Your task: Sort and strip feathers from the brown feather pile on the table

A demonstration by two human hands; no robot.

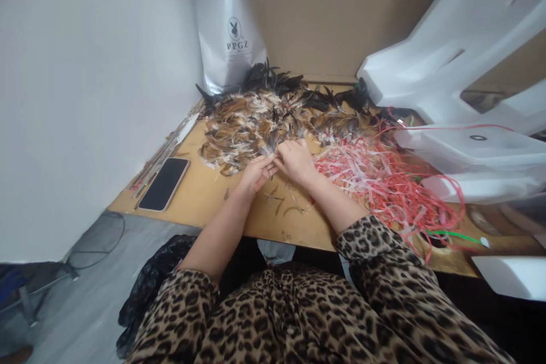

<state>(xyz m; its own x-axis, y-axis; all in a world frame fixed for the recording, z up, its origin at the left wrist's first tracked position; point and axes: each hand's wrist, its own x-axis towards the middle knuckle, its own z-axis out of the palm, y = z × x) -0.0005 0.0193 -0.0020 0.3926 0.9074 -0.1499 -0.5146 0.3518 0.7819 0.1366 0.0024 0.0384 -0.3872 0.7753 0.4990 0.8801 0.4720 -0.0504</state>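
Note:
My left hand (259, 172) and my right hand (295, 160) meet at the near edge of a loose pile of brown, white and black feathers (239, 125). Both have their fingers closed, the tips pinched together at one spot. What lies between them is too small and too hidden to name. Several thin loose feathers (294, 208) are scattered on the tabletop (222, 205) just below my hands. Close to my right forearm lies a tangled heap of red and pink ribbon strips (367, 176).
A phone (164, 183) lies at the table's left side, beside thin rods (160, 165) along the wall. Behind the feathers stands a silvery white bag (228, 34). A white machine (430, 51), apparently a sewing machine, takes up the right. A black plastic bag (149, 290) sits below the table.

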